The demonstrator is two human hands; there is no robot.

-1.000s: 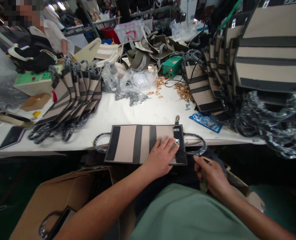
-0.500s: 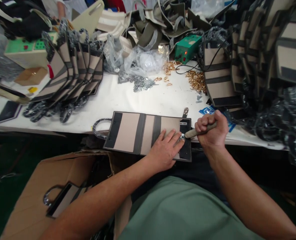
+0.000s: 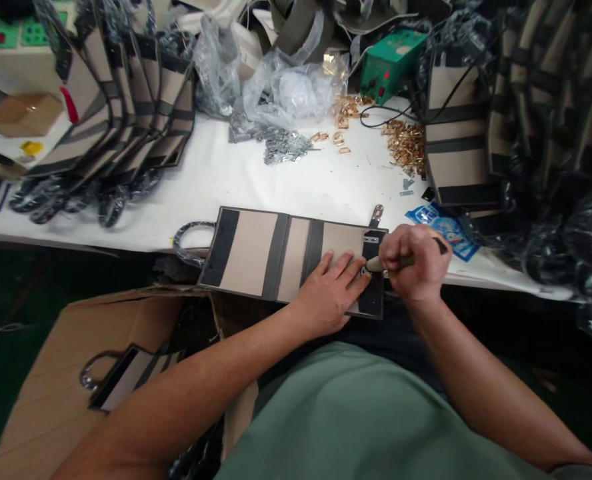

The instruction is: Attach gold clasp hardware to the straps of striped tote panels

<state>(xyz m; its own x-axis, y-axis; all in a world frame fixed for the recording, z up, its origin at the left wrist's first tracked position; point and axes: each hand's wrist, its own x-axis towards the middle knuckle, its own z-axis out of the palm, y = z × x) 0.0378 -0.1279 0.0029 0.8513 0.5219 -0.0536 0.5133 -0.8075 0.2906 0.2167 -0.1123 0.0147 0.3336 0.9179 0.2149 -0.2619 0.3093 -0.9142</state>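
Observation:
A flat, unfolded bag panel (image 3: 250,252), beige with dark grey bands and a dark edge, lies at the table's front edge. A plastic-wrapped handle (image 3: 190,241) sticks out on its left, and a tab with a metal end (image 3: 377,215) at its upper right. My left hand (image 3: 329,293) rests flat on the panel's right part, fingers spread. My right hand (image 3: 419,263) is closed around a tapered khaki tool (image 3: 376,265). Its tip meets the dark strip beside my left fingertips, at a small metal piece partly hidden there. Another small metal plate (image 3: 372,239) sits higher on that strip.
Similar panels stand stacked at left (image 3: 169,110) and right (image 3: 459,150). Behind lie grey metal plates (image 3: 286,145), gold-coloured fittings (image 3: 406,147), plastic bags (image 3: 296,93) and a green box with a red light (image 3: 393,63). A blue packet (image 3: 449,230) lies at right; a carton (image 3: 41,373) stands below left.
The view has shifted down and closer. My right hand has turned and moved in closer over the tool, its tip still at the dark strip. My left hand stays flat on the panel.

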